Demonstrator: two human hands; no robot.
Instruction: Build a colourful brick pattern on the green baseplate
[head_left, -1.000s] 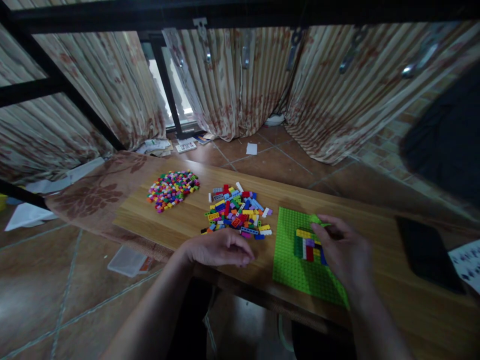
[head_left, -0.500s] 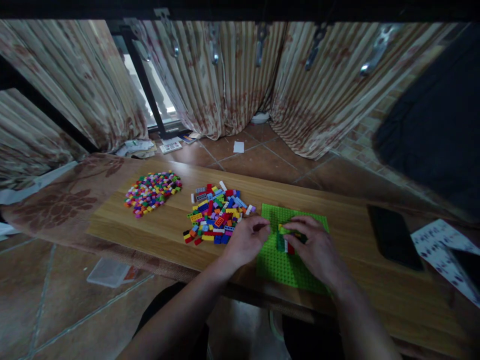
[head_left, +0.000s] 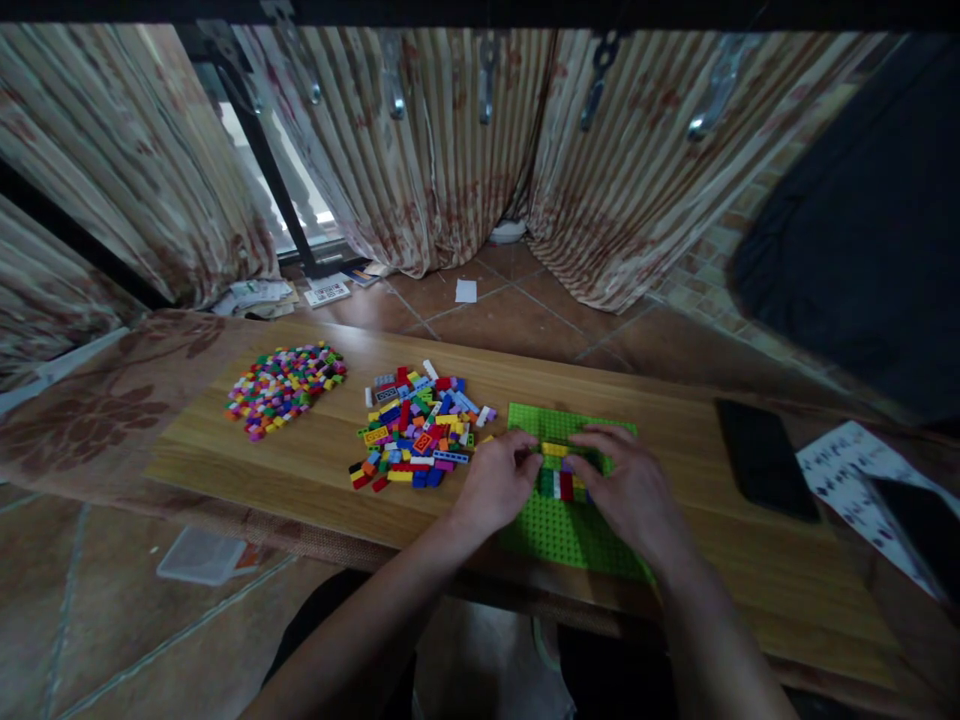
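Green plastic studs cover the baseplate [head_left: 544,535], which lies on the wooden table [head_left: 686,430] and reaches close to its near edge. Around the middle of that plate sit the bricks being worked on: a yellow brick [head_left: 555,450] on the side toward the plate's far edge, and a white brick [head_left: 557,485] and a red brick [head_left: 566,487] side by side nearer the near edge. At the plate's left edge, the left hand [head_left: 495,480] has thumb and forefinger drawn close together; whether they pinch anything, I cannot tell. Over the right part, the right hand [head_left: 634,490] curls with thumb and fingers parted beside the bricks, its grip partly hidden. Good work here probably means lining up studs by eye before pushing, pressing straight down on a brick's middle, and steadying the plate's left edge meanwhile. Fingers should stay clear of neighbouring bricks so none get knocked loose. Left of the plate lies a heap of mixed bricks [head_left: 420,425].
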